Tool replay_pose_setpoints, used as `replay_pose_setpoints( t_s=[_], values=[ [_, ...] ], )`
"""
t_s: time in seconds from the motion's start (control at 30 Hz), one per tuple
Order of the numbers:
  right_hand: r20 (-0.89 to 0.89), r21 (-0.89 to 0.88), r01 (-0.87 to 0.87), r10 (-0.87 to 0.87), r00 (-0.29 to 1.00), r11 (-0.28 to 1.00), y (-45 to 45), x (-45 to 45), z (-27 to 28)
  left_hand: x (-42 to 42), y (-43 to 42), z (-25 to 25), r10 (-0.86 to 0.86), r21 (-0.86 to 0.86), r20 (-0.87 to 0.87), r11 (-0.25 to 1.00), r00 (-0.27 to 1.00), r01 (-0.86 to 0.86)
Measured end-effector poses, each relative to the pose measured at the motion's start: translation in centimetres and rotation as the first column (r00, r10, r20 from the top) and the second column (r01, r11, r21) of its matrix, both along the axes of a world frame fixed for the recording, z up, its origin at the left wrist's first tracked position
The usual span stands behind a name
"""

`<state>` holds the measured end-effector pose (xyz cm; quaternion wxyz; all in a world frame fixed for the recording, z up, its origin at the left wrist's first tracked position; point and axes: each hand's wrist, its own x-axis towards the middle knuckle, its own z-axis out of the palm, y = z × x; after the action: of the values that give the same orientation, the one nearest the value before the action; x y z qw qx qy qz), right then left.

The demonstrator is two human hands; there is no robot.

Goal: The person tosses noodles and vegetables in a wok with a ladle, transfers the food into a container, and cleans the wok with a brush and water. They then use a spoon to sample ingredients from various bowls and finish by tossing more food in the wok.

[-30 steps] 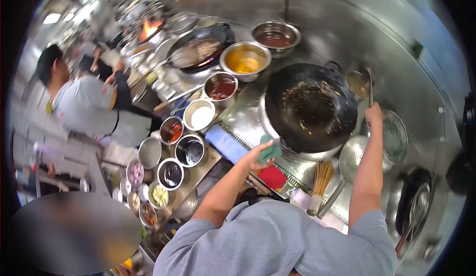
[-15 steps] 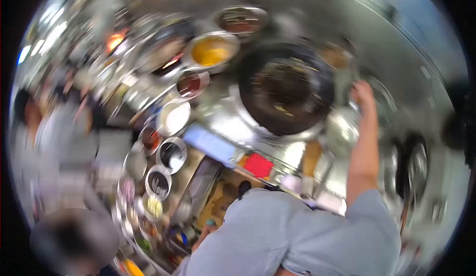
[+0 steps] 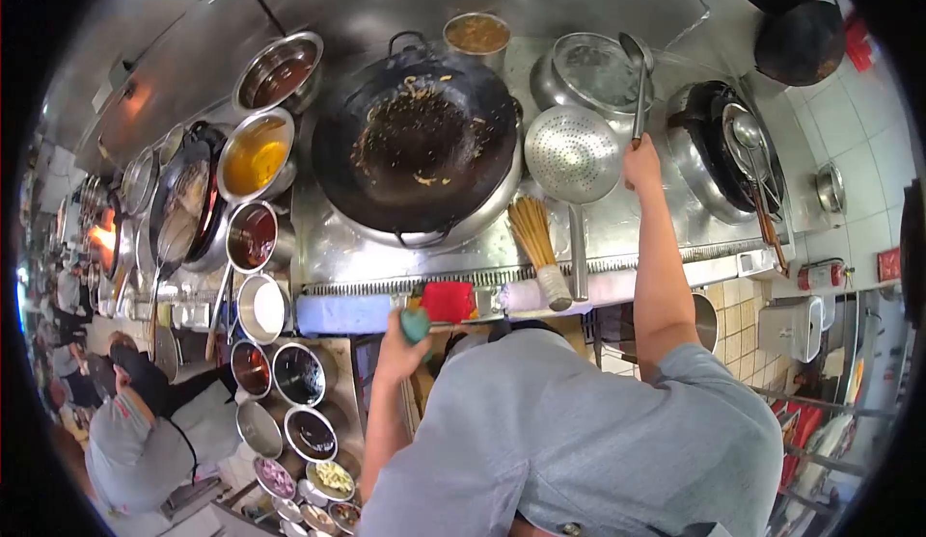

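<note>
My right hand (image 3: pixel 642 165) is closed round the handle of a ladle (image 3: pixel 640 89), whose dark bowl lies over the rim of a steel pot of cloudy liquid (image 3: pixel 595 71). My left hand (image 3: pixel 396 352) grips a bunched green cloth (image 3: pixel 416 327) at the counter's front edge, close to a red cloth (image 3: pixel 448 301). Between and beyond my hands sits a large black wok (image 3: pixel 415 211), with dark residue and a few pale scraps inside. Just left of my right hand, a perforated strainer (image 3: pixel 575 154) rests with its handle toward me. A bamboo wok brush (image 3: pixel 532 233) lies beside it.
Bowls of yellow oil (image 3: pixel 256 155), dark red sauce (image 3: pixel 253 236) and other seasonings line the left side. Another wok (image 3: pixel 183 204) stands farther left, near a co-worker (image 3: pixel 135 431). At right, a pot (image 3: pixel 699 151) carries a wok and ladle. A blue cloth (image 3: pixel 342 314) covers the front edge.
The view has swung and sharpened, with the wok now farther left in it. My left hand has come up with the green cloth to the counter edge; my right hand stays near the steel pot.
</note>
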<state>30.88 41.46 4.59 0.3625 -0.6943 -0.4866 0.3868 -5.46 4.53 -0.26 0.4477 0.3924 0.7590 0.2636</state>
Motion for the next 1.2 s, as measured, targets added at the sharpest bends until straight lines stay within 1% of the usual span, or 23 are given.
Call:
replay_pose_setpoints(
  t_s=[0.03,0.07,0.1,0.13,0.17,0.2,0.23,0.37,0.47,0.53,0.57,0.63,0.67,0.73,0.77,0.83,0.87,0.93,0.97,1.03,1.07,1.13,1.2],
  values=[
    [-0.099,-0.066,0.04,-0.046,0.994,0.997,-0.8,-0.7,-0.4,-0.4,0.7,-2.5,-0.106,0.19,-0.247,0.969,0.963,0.155],
    [-0.099,-0.067,0.034,-0.041,0.994,0.997,0.1,0.3,-0.8,-0.3,1.8,-2.5,-0.165,0.147,-0.341,0.963,0.926,0.226],
    [-0.8,-0.221,-0.136,-0.099,0.592,0.966,2.3,2.6,-1.4,0.3,3.0,-2.5,-0.228,0.099,-0.425,0.95,0.876,0.296],
    [-0.944,-0.192,-0.357,-0.271,-0.186,0.914,1.8,2.4,0.3,0.8,3.9,-2.7,-0.23,0.099,-0.42,0.95,0.878,0.296],
    [-0.935,-0.179,-0.181,-0.224,-0.276,0.967,1.0,2.0,1.8,1.2,4.6,-3.1,-0.355,-0.084,-0.491,0.928,0.795,0.363],
    [-0.934,-0.18,-0.18,-0.225,-0.276,0.967,0.4,1.1,3.6,1.4,4.9,-3.5,-0.484,-0.271,-0.532,0.874,0.694,0.403],
    [-0.935,-0.189,-0.163,-0.228,-0.271,0.968,0.2,0.5,4.9,1.5,5.2,-4.3,-0.581,-0.362,-0.532,0.814,0.616,0.455],
    [-0.908,-0.124,-0.184,-0.186,-0.376,0.975,-2.4,-0.8,10.0,1.4,4.9,-6.1,-0.581,-0.326,-0.616,0.803,0.532,0.499],
    [-0.889,-0.03,-0.147,-0.094,-0.449,0.989,-5.5,-2.6,13.3,1.5,4.5,-4.0,-0.543,-0.252,-0.66,0.811,0.52,0.527],
    [-0.87,-0.041,-0.17,-0.118,-0.479,0.985,-7.9,-4.3,15.6,2.0,4.1,-2.3,-0.446,-0.171,-0.81,0.801,0.381,0.574],
    [-0.853,0.007,-0.219,-0.109,-0.511,0.976,-8.7,-4.8,15.9,1.9,4.4,-1.2,-0.442,-0.163,-0.815,0.796,0.375,0.583],
    [-0.825,0.041,-0.238,-0.101,-0.555,0.97,-10.6,-6.2,16.5,1.7,6.1,1.3,-0.126,0.289,-0.833,0.732,0.539,0.617],
    [-0.794,0.062,-0.269,-0.115,-0.596,0.961,-11.6,-6.9,16.6,1.3,7.3,1.6,-0.122,0.29,-0.835,0.731,0.537,0.617],
    [-0.759,0.048,-0.28,-0.147,-0.634,0.959,-13.6,-8.1,16.6,0.0,10.2,2.1,0.055,0.521,-0.744,0.673,0.666,0.526],
    [-0.745,0.06,-0.259,-0.13,-0.655,0.964,-14.7,-8.8,16.4,-0.7,11.2,1.2,0.068,0.519,-0.749,0.678,0.659,0.521],
    [-0.731,0.086,-0.262,-0.117,-0.672,0.961,-16.3,-10.0,15.6,-1.9,12.8,-0.5,-0.087,0.501,-0.65,0.697,0.755,0.512],
    [-0.73,0.097,-0.275,-0.119,-0.673,0.957,-17.0,-10.0,15.3,-2.1,13.0,-0.7,-0.071,0.506,-0.653,0.699,0.754,0.505],
    [-0.738,-0.012,-0.33,-0.231,-0.634,0.944,-19.0,-9.8,14.7,-1.9,12.8,-0.3,-0.087,0.512,-0.623,0.707,0.778,0.489],
    [-0.742,-0.015,-0.336,-0.236,-0.628,0.942,-19.8,-9.2,14.1,-1.8,12.7,-0.2,-0.065,0.49,-0.611,0.752,0.789,0.441],
    [-0.796,-0.03,-0.437,-0.286,-0.533,0.899,-21.3,-8.4,13.3,-1.8,12.6,0.4,-0.049,0.479,-0.629,0.762,0.776,0.436],
    [-0.798,-0.045,-0.443,-0.299,-0.523,0.895,-22.5,-8.2,12.9,-1.8,12.3,0.6,-0.043,0.458,-0.649,0.775,0.759,0.436],
    [-0.874,-0.062,-0.475,-0.277,-0.398,0.878,-24.8,-7.9,12.8,-1.7,12.5,0.5,-0.061,0.421,-0.636,0.808,0.769,0.412],
    [-0.882,-0.086,-0.492,-0.296,-0.368,0.867,-26.5,-7.4,12.5,-1.4,12.9,-0.1,-0.066,0.444,-0.636,0.784,0.769,0.434]
  ],
)
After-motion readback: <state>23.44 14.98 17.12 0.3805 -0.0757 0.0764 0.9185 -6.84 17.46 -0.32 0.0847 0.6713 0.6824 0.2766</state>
